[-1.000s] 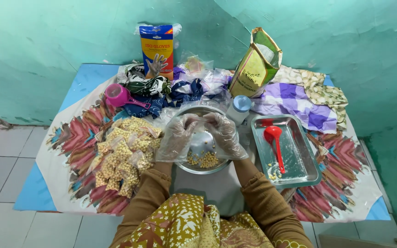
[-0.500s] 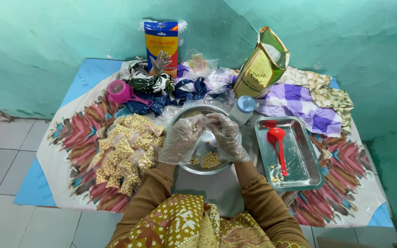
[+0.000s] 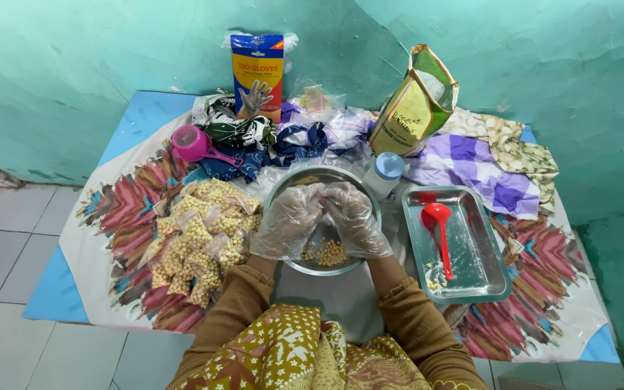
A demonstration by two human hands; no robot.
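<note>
From my remote seat, the biggest thing I see is the patterned cloth with red and teal feather shapes point(image 3: 110, 217), spread across the middle of the frame over a blue surface. On it, left of centre, lies a heap of small clear plastic bags filled with yellow pellets point(image 3: 196, 242). Right of centre sits a rectangular steel tray point(image 3: 482, 278) holding a red plastic spoon point(image 3: 438, 224) and a few spilled pellets. At the upper middle a tall gold-and-green paper bag point(image 3: 412, 108) stands open, and to its left is a blue and yellow box of gloves point(image 3: 258, 72), in front of crumpled dark fabric. A pink plastic scoop point(image 3: 193, 144) lies at the upper left of the cloth.

In the centre is the round steel bowl point(image 3: 287, 191), with loose yellow pellets point(image 3: 326, 253) in its bottom (only a thin layer shows). Both hands wear clear plastic gloves and hang over the bowl. My left hand point(image 3: 290, 220) and right hand point(image 3: 355, 217) meet at the fingertips near the bowl's far rim, fingers curled and drawn together; what they pinch, I cannot tell. A small white bottle with a blue cap point(image 3: 384, 173) stands just beside the bowl's upper right.
</note>
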